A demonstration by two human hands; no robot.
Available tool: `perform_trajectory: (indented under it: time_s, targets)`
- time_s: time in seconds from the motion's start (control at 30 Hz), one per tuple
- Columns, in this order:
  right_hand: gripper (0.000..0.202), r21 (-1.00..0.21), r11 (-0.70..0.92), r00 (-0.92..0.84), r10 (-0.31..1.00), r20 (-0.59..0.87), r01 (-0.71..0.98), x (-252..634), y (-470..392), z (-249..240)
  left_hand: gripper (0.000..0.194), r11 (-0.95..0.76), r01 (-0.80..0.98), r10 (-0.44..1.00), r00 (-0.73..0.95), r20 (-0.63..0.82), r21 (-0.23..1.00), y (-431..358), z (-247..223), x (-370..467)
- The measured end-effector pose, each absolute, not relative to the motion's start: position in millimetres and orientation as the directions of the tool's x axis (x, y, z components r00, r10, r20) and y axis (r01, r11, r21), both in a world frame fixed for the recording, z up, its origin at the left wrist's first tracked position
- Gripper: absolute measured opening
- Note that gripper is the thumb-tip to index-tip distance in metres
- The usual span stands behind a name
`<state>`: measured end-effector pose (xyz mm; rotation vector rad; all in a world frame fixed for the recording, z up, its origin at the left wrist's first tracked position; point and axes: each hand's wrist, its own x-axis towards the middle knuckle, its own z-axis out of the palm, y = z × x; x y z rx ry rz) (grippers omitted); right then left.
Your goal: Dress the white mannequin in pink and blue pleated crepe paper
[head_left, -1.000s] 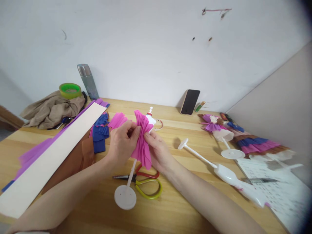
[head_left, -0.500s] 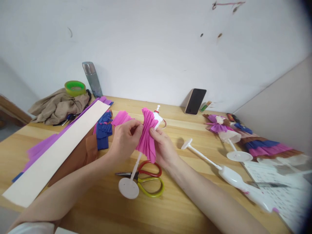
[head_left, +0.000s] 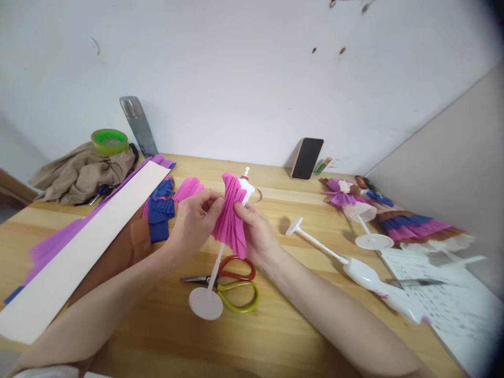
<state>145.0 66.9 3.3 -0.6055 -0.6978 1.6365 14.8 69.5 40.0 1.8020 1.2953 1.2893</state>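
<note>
Pleated pink crepe paper (head_left: 230, 218) lies against the front of a small white mannequin stand (head_left: 248, 190) with a red band at its neck. My left hand (head_left: 197, 218) pinches the left edge of the paper between thumb and fingers. From the right, my right hand (head_left: 258, 233) grips the paper and the mannequin, its thumb in front and its other fingers hidden behind. The stand's pole tilts down to a round white base (head_left: 206, 303). Beneath it lie scissors (head_left: 238, 296) with one red and one yellow handle.
On the left are a long cream card strip (head_left: 90, 241), blue crepe pieces (head_left: 160, 210), tape (head_left: 109, 142) on a cloth, and a flask (head_left: 138, 126). A phone (head_left: 307, 158) leans on the wall. At right lie another white mannequin (head_left: 378, 286), a dressed one (head_left: 344, 194) and a pen (head_left: 417, 282).
The whole view has shifted slightly, so things sit a little further left. Both hands keep their hold on the pink paper, with hardly any change in their grip.
</note>
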Motion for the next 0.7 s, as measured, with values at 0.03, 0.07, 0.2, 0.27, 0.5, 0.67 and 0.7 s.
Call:
perform_trajectory:
  time_s: [0.03,0.07,0.2,0.27,0.5,0.67,0.7]
  targets:
    - [0.027,-0.729,-0.125,-0.173,0.985,-0.008,-0.673,145.2,67.4,2.6,0.014,-0.351,0.348,0.933,0.057,0.354,0.869,71.2,39.8,14.0]
    - [0.027,-0.728,-0.128,-0.180,0.984,-0.007,-0.674,145.4,67.8,2.1,0.012,-0.328,0.321,0.943,0.049,0.330,0.888,72.6,39.7,13.0]
    - [0.026,-0.714,-0.151,-0.205,0.979,-0.010,-0.684,145.8,68.2,1.7,0.014,-0.275,0.277,0.961,0.053,0.271,0.921,75.4,41.8,8.9]
    - [0.026,-0.709,-0.149,-0.199,0.980,-0.013,-0.689,145.9,68.2,2.2,0.019,-0.290,0.294,0.957,0.076,0.280,0.911,75.3,43.5,7.5]
    - [0.026,-0.715,-0.123,-0.178,0.984,0.002,-0.688,146.4,68.0,1.2,0.014,-0.334,0.336,0.943,0.110,0.315,0.881,76.8,40.1,7.7]
    - [0.023,-0.711,-0.123,-0.173,0.985,-0.002,-0.692,144.7,66.6,-1.2,0.018,-0.335,0.481,0.939,0.096,0.331,0.810,74.4,37.7,11.2]
    - [0.023,-0.711,-0.122,-0.172,0.985,-0.002,-0.692,144.4,66.3,-1.4,0.019,-0.336,0.500,0.938,0.096,0.334,0.798,73.6,37.7,11.8]
